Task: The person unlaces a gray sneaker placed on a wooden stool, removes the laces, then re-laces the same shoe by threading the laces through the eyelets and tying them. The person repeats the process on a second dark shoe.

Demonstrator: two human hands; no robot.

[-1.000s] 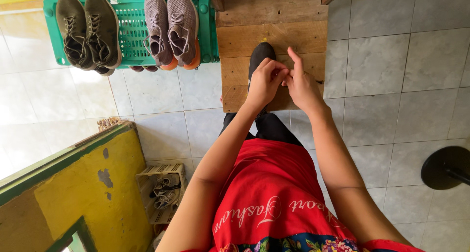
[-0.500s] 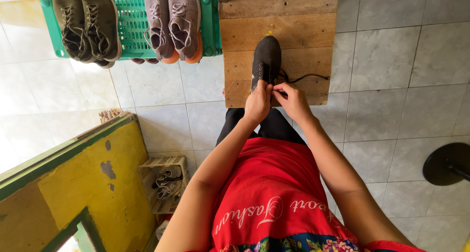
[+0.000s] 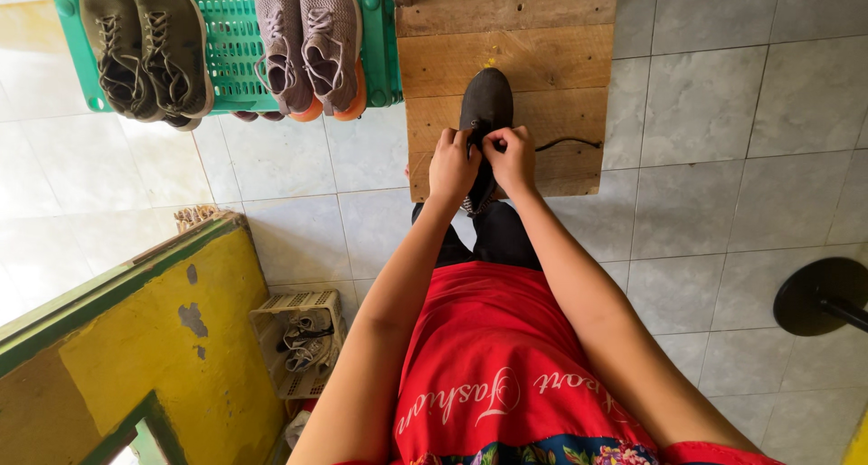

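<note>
On the wooden step at the far middle stands my black shoe, long axis near to far, toe pointing away. My left hand and right hand are both pinched shut on its black lace, meeting over the tongue. Half a second ago they sat nearer me.

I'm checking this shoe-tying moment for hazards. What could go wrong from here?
The black lace trails loose across the wooden step to the right of the dark shoe; it might snag or be stepped on. The left hand and right hand are both busy at the laces, so with one foot raised on the step, balance could slip on the tiled floor.
</note>
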